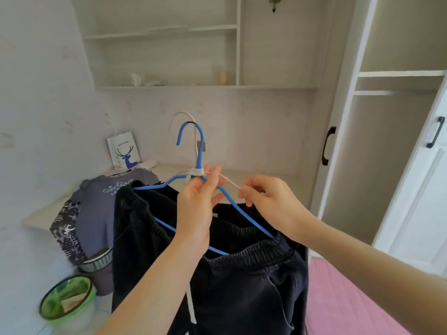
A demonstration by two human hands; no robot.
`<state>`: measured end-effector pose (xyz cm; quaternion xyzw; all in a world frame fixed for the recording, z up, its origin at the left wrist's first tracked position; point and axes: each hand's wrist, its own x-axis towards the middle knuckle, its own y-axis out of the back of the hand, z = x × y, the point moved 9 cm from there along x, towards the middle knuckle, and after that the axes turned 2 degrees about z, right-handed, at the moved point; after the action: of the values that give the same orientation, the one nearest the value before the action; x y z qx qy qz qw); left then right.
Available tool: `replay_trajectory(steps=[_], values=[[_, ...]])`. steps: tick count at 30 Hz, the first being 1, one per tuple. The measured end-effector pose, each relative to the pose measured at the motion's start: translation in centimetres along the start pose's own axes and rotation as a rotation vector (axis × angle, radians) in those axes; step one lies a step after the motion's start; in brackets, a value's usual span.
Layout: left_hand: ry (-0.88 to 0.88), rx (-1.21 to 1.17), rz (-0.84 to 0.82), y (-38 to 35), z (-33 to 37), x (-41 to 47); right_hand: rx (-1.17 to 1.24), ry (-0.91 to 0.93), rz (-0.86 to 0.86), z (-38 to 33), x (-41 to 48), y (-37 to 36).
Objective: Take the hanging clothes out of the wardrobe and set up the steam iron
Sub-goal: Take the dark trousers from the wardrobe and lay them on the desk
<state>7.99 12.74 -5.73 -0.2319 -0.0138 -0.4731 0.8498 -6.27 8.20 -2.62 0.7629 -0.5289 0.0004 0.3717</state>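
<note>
two hangers w/ black trousers (242, 274): left hand (196, 209) grips blue hanger (193, 151), right hand (271, 201) pinches pink hanger (229, 182).

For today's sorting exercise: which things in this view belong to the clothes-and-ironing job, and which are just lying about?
Part of the job:
blue hanger
pink hanger
dark trousers
grey printed top
wardrobe
left hand
right hand

Just lying about:
deer-print paper bag
green bin
shelf ornaments
</note>
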Motion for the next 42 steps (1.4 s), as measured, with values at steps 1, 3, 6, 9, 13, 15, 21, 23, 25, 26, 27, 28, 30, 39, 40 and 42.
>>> replay_trajectory(steps=[1,3,6,9,13,15,21,23,25,26,27,28,30,39,40,42], values=[[0.015,-0.015,0.019,0.9,-0.1,0.2,0.011,-0.004,-0.008,0.0,0.0,-1.0],[0.038,-0.031,0.049,2.6,-0.3,0.6,0.024,-0.007,-0.027,0.1,-0.1,-3.0],[0.066,-0.065,0.08,4.9,-0.6,0.9,0.041,-0.004,-0.062,0.4,-0.1,-6.1],[0.103,-0.113,0.081,6.5,-1.1,1.2,0.046,0.018,-0.073,0.4,-0.2,-8.7],[0.133,-0.14,0.1,8.8,-2.0,1.6,-0.02,0.074,-0.119,-0.1,-0.3,-12.0],[0.142,-0.064,0.126,10.4,-2.5,1.8,-0.077,0.053,-0.186,0.2,0.1,-13.5],[0.179,0.102,0.131,13.5,-4.4,1.9,-0.122,-0.062,-0.321,-0.4,0.9,-17.8],[0.186,0.124,0.135,14.3,-5.2,2.3,-0.046,-0.14,-0.34,-0.1,0.7,-19.5],[0.196,0.154,0.136,15.1,-5.8,2.7,0.036,-0.225,-0.344,0.9,1.1,-20.8],[0.203,0.17,0.136,15.4,-6.1,3.0,0.066,-0.255,-0.345,1.3,1.4,-21.3],[0.209,0.189,0.137,15.8,-6.4,3.3,0.092,-0.282,-0.345,1.8,1.7,-21.8],[0.209,0.216,0.14,16.2,-6.6,3.7,0.122,-0.308,-0.342,2.2,2.0,-22.3],[0.2,0.282,0.142,17.0,-6.9,4.5,0.179,-0.343,-0.333,2.9,2.8,-23.1],[0.222,0.482,-0.023,19.1,-7.8,9.7,0.205,-0.305,-0.294,6.3,8.7,-24.6],[0.214,0.484,0.011,20.1,-7.5,10.4,0.211,-0.311,-0.293,7.1,9.5,-24.6],[0.162,0.521,0.108,22.6,-6.6,11.8,0.223,-0.317,-0.301,8.6,11.2,-24.9]])
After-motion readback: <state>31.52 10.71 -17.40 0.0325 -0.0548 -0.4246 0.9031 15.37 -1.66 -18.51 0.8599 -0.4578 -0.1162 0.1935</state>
